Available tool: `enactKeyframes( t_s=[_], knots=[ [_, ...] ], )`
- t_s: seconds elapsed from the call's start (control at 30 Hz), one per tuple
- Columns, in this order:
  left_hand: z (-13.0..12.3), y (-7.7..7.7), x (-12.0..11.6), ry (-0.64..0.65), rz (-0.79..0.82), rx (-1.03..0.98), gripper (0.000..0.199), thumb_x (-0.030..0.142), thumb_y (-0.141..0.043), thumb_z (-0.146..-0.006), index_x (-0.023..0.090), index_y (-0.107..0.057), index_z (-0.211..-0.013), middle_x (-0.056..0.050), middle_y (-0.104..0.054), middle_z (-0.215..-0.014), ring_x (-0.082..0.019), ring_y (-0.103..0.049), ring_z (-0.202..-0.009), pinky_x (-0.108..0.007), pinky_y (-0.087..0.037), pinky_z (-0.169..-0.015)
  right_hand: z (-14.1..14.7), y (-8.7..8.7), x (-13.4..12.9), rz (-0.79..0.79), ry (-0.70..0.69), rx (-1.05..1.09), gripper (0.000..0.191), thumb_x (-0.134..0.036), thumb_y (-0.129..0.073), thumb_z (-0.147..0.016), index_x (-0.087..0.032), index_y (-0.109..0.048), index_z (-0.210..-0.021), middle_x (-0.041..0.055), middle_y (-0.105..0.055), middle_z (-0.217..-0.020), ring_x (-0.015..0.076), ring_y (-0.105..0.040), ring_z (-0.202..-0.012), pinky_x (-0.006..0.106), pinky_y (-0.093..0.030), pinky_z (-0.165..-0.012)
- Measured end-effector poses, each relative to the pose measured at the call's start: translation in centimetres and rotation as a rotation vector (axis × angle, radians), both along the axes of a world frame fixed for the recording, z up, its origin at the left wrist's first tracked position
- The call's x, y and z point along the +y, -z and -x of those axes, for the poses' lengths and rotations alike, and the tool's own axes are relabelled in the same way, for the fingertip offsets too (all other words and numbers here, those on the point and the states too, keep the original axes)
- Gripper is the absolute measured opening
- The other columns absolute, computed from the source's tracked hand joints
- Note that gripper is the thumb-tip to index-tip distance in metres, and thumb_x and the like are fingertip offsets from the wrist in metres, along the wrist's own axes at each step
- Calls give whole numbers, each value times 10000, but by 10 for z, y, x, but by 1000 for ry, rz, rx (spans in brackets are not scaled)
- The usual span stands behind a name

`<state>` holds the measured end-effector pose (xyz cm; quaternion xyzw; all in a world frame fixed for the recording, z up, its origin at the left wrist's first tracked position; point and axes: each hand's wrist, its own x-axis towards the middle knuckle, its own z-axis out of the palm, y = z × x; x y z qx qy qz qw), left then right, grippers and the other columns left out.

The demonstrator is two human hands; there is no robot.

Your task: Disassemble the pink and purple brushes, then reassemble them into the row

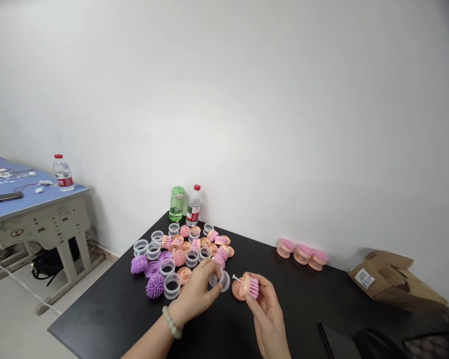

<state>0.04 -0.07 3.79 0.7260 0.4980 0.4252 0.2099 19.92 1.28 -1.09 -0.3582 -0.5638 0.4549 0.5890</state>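
My left hand (197, 291), with a beaded bracelet at the wrist, has its fingers closed on a clear plastic ring (225, 282). In my right hand (268, 315) is a brush head (252, 286) with pink bristles and an orange base, tilted so that its white stem points toward the ring. Ring and stem are apart. Just behind the brush head lies an orange cap (237, 291), partly hidden. Left of my hands are several clear rings (172, 287), purple bristle heads (154, 286), pink bristle heads (178, 257) and orange caps (184, 273).
Three pink-and-orange brushes (303, 254) stand by the wall on the black table (108, 319). A green bottle (177, 204) and a red-capped water bottle (193, 207) stand behind the parts. An open cardboard box (392, 279) lies at the right. A blue desk (30, 192) stands apart at left.
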Motion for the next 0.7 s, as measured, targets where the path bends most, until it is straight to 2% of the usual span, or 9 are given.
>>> enactKeyframes(
  t_s=[0.07,0.13,0.2,0.33,0.47,0.6,0.7],
  knots=[
    [-7,7,-3,18,22,7,362,38,-614,-731,219,-552,-1038,-35,-662,-1072,-215,-636,-989,-332,-502,-876,-2,1,-2,-33,30,-2,405,-441,-690,-863,-245,-561,-1193,104,-697,-1151,271,-694,-1055,374,-575,-901],
    [-13,15,-4,18,38,34,550,65,-693,-728,229,-495,-1214,-63,-665,-1195,-249,-638,-1082,-378,-504,-933,-2,2,-3,-48,72,-33,443,-438,-704,-852,-236,-554,-1216,122,-682,-1190,279,-690,-1082,370,-580,-905],
    [-16,23,-4,15,34,45,656,134,-784,-730,237,-446,-1283,-77,-668,-1237,-267,-641,-1117,-401,-510,-953,-1,4,-3,-56,119,-89,485,-439,-721,-833,-227,-547,-1233,129,-676,-1202,275,-693,-1080,364,-580,-913],
    [-14,31,-1,41,-93,39,678,358,-872,-695,243,-474,-1232,-67,-693,-1169,-258,-676,-1054,-385,-543,-914,-1,4,-3,-62,151,-244,499,-444,-751,-790,-214,-585,-1200,124,-700,-1160,271,-702,-1053,343,-592,-883],
    [-10,27,-2,64,-317,82,598,521,-766,-753,233,-506,-1208,-68,-687,-1099,-247,-675,-1002,-371,-549,-873,-3,-7,-6,-52,43,-329,416,-430,-751,-788,-213,-640,-1124,109,-720,-1117,262,-709,-1029,327,-588,-887],
    [-10,17,-6,97,-445,81,592,635,-661,-766,224,-536,-1174,-70,-699,-1020,-245,-668,-926,-371,-533,-827,1,-17,-13,19,-50,-195,411,-449,-730,-811,-203,-636,-1126,116,-729,-1093,265,-717,-1016,333,-596,-874],
    [-12,15,-10,96,-410,-15,635,707,-613,-743,222,-544,-1147,-90,-701,-1059,-261,-666,-976,-377,-530,-854,5,-19,-18,63,-105,-104,420,-450,-731,-816,-209,-634,-1147,120,-723,-1126,270,-722,-1014,350,-603,-863]
  ],
)
